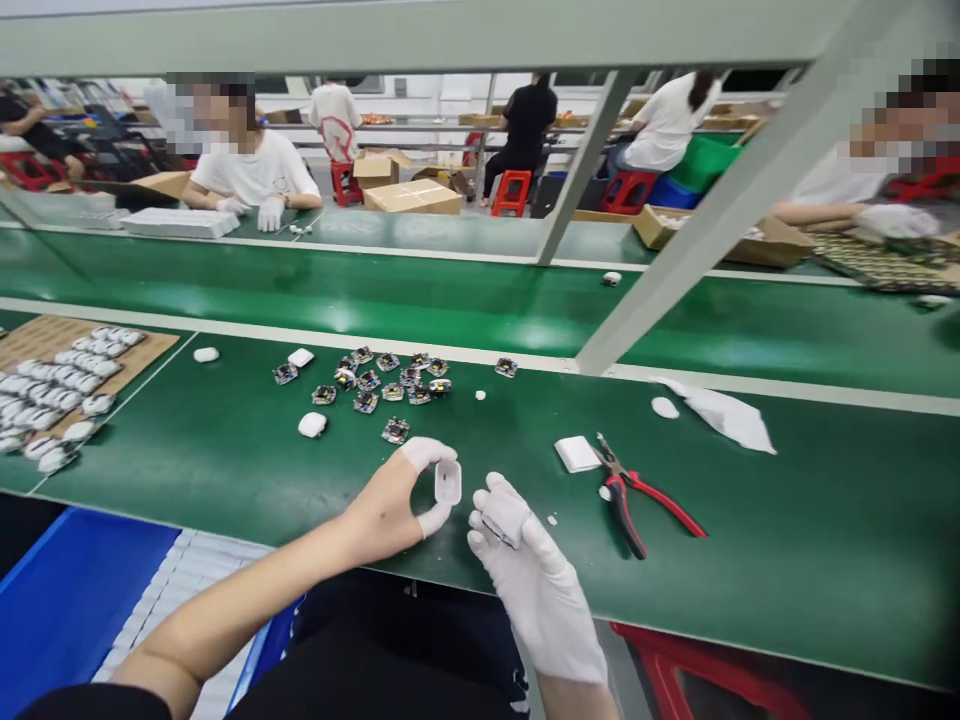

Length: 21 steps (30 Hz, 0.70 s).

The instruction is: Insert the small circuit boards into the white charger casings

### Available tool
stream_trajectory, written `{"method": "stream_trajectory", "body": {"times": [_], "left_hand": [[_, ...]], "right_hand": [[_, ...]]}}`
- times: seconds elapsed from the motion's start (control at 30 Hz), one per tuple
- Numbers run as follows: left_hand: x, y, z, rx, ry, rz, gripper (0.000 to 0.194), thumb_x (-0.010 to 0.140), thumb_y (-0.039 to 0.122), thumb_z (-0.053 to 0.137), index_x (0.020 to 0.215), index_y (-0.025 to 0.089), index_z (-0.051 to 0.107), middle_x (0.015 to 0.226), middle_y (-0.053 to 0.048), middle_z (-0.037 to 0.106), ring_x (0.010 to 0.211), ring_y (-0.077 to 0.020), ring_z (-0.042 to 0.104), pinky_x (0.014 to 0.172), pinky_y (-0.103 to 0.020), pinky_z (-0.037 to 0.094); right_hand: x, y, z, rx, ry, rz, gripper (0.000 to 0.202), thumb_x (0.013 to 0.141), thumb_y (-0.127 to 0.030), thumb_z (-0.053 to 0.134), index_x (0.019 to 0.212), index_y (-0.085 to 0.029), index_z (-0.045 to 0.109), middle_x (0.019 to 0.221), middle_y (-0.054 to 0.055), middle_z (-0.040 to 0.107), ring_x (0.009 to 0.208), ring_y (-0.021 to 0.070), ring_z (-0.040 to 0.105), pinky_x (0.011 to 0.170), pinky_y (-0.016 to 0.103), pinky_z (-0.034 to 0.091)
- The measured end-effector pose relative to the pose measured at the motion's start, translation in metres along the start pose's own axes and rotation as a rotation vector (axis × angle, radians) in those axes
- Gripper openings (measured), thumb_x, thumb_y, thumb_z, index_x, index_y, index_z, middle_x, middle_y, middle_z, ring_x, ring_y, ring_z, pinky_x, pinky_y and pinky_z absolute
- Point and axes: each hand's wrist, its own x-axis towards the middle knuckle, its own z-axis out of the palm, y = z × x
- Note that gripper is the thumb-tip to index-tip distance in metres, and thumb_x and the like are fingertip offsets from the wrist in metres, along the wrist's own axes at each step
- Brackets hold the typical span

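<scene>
My left hand [394, 500], with white covers on thumb and fingertips, pinches a small white plastic housing [448, 482] whose hollow side faces up. Beside it my gloved right hand [529, 570] holds a white piece [505, 514] between thumb and fingers; a dark edge shows along its underside, and its exact kind is unclear. The two pieces are apart, just above the green bench [247, 460]. Beyond my left hand lie several small circuit boards [367, 380], with one board [395, 430] closest to it. A rounded white housing [312, 425] rests to the left.
Red-handled pliers [622, 510] lie right of my hands, by a white pad [577, 454]. A crumpled white sheet [727, 415] is farther right. Rows of white units [52, 380] sit on cardboard at left. A slanted metal post [675, 220] rises from the bench's far edge. Co-workers sit beyond.
</scene>
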Motion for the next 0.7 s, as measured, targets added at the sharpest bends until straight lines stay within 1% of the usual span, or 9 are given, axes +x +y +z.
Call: {"method": "stream_trajectory", "body": {"times": [0.07,0.13,0.2,0.27,0.37,0.47,0.57,0.7], "left_hand": [[-0.025,-0.009,-0.004,-0.009,0.059,-0.1,0.054,0.081,0.013,0.06,0.131,0.023,0.043,0.124,-0.009,0.057,0.114,-0.0214,0.057,0.097,-0.037,0.051],[-0.041,-0.021,-0.003,-0.022,0.09,-0.191,0.061,0.081,0.014,0.061,0.136,0.023,0.038,0.123,-0.009,0.058,0.113,-0.0216,0.058,0.098,-0.038,0.05],[-0.05,-0.034,0.001,-0.03,0.083,-0.262,0.065,0.08,0.015,0.062,0.139,0.023,0.036,0.122,-0.008,0.06,0.112,-0.0221,0.059,0.1,-0.04,0.049],[-0.055,-0.043,0.003,-0.028,0.06,-0.305,0.063,0.08,0.016,0.063,0.138,0.022,0.04,0.125,-0.009,0.059,0.112,-0.0234,0.059,0.1,-0.042,0.049],[-0.058,-0.05,0.003,-0.021,0.031,-0.289,0.056,0.079,0.015,0.063,0.132,0.022,0.048,0.13,-0.009,0.058,0.118,-0.0244,0.057,0.102,-0.042,0.048],[-0.057,-0.051,-0.001,-0.02,0.019,-0.23,0.055,0.078,0.013,0.062,0.131,0.022,0.05,0.13,-0.008,0.059,0.121,-0.0233,0.056,0.105,-0.039,0.046],[-0.053,-0.053,-0.005,-0.031,-0.015,-0.194,0.053,0.077,0.013,0.064,0.128,0.02,0.052,0.128,-0.009,0.061,0.119,-0.023,0.057,0.104,-0.038,0.046],[-0.05,-0.056,-0.009,-0.055,-0.039,-0.189,0.049,0.076,0.013,0.064,0.123,0.021,0.055,0.125,-0.008,0.062,0.115,-0.0225,0.059,0.101,-0.037,0.047]], "right_hand": [[0.006,0.006,0.007,-0.04,0.016,0.01,0.05,0.078,-0.042,0.076,0.125,-0.03,0.065,0.112,0.003,0.073,0.096,0.017,0.069,0.088,0.03,0.056],[0.013,0.012,0.013,-0.1,0.017,0.026,0.052,0.079,-0.04,0.076,0.128,-0.03,0.062,0.12,0.005,0.07,0.105,0.0199,0.067,0.096,0.035,0.053],[0.019,0.018,0.017,-0.173,0.013,0.038,0.051,0.078,-0.037,0.077,0.126,-0.028,0.062,0.128,0.006,0.066,0.116,0.0237,0.063,0.106,0.042,0.047],[0.023,0.025,0.019,-0.26,0.01,0.02,0.05,0.077,-0.036,0.079,0.124,-0.028,0.063,0.129,0.007,0.066,0.121,0.026,0.06,0.111,0.047,0.04],[0.03,0.031,0.02,-0.429,0.005,-0.064,0.05,0.072,-0.036,0.083,0.119,-0.027,0.065,0.121,0.007,0.07,0.118,0.0273,0.062,0.112,0.05,0.039],[0.036,0.034,0.021,-0.574,-0.007,-0.128,0.05,0.068,-0.035,0.086,0.113,-0.027,0.067,0.119,0.008,0.07,0.115,0.0291,0.063,0.106,0.05,0.045],[0.043,0.035,0.021,-0.65,-0.017,-0.159,0.048,0.07,-0.037,0.084,0.113,-0.025,0.066,0.121,0.01,0.069,0.114,0.03,0.064,0.102,0.05,0.048],[0.052,0.041,0.018,-0.791,-0.02,-0.221,0.048,0.074,-0.037,0.081,0.117,-0.023,0.063,0.125,0.012,0.067,0.116,0.0288,0.063,0.106,0.052,0.045]]}}
